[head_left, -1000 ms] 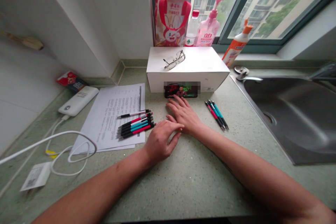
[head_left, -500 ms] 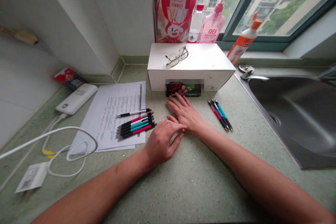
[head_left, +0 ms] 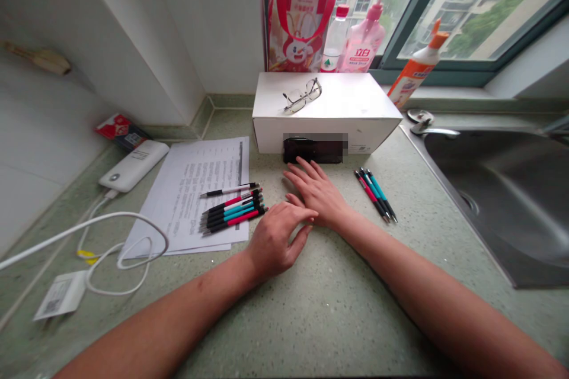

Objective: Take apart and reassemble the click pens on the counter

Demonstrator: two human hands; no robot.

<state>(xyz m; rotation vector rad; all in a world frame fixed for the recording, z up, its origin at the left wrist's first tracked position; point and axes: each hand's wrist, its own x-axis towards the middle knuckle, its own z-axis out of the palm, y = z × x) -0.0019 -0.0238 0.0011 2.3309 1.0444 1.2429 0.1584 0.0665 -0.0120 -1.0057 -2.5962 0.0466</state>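
Note:
My right hand (head_left: 313, 192) lies flat on the counter with its fingers spread, the fingertips just below a phone (head_left: 311, 151). That phone leans sideways against the front of a white box (head_left: 391, 121), its screen dark and partly blurred out. Loosely bent, with thumb and index finger apart and nothing visible between them, my left hand (head_left: 280, 234) rests by the right wrist; its other fingers are partly hidden. Left of it, several click pens (head_left: 235, 210) lie side by side on printed sheets (head_left: 173, 195). Three more pens (head_left: 376, 192) lie right of my right hand.
Glasses (head_left: 304, 98) sit on the box, with a bag (head_left: 297, 23) and bottles (head_left: 360, 41) behind. A power bank (head_left: 133, 167), white cable (head_left: 149, 222) and tagged plug (head_left: 62, 295) occupy the left side. At right is a metal sink (head_left: 511, 189) with a faucet (head_left: 438, 131).
The phone's screen has gone from a lit picture to dark. The view has shifted very slightly; both hands keep the same pose.

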